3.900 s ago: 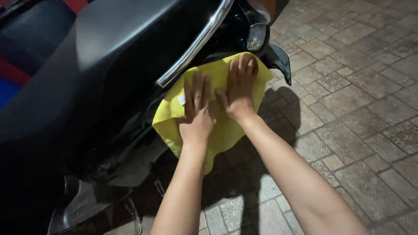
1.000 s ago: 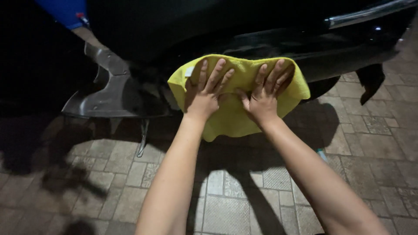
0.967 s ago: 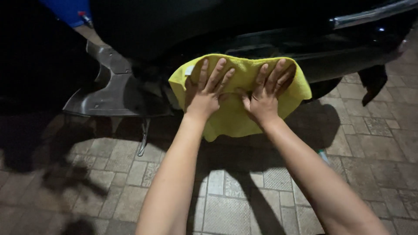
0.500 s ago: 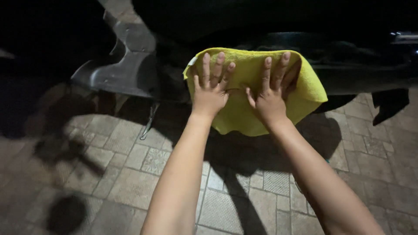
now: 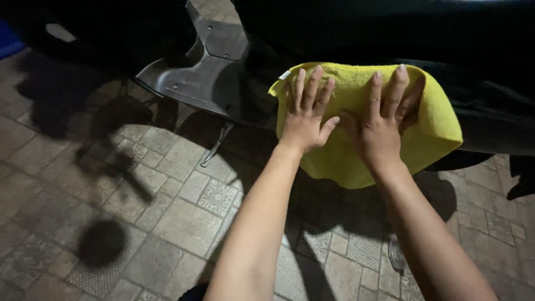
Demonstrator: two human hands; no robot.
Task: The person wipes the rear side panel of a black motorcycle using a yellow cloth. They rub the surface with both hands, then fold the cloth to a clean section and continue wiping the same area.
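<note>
Here, a yellow cloth (image 5: 356,122) is pressed against the dark scooter body (image 5: 479,78), centre right of the frame, by the left hand (image 5: 305,120) and right hand (image 5: 382,128), both flat with fingers spread. Even pressure and overlapping strokes would likely serve best.

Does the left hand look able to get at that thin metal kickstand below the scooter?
Probably yes: the left hand lies flat on the yellow microfibre cloth, and only open paving separates it from the thin metal kickstand down to its left.
</note>
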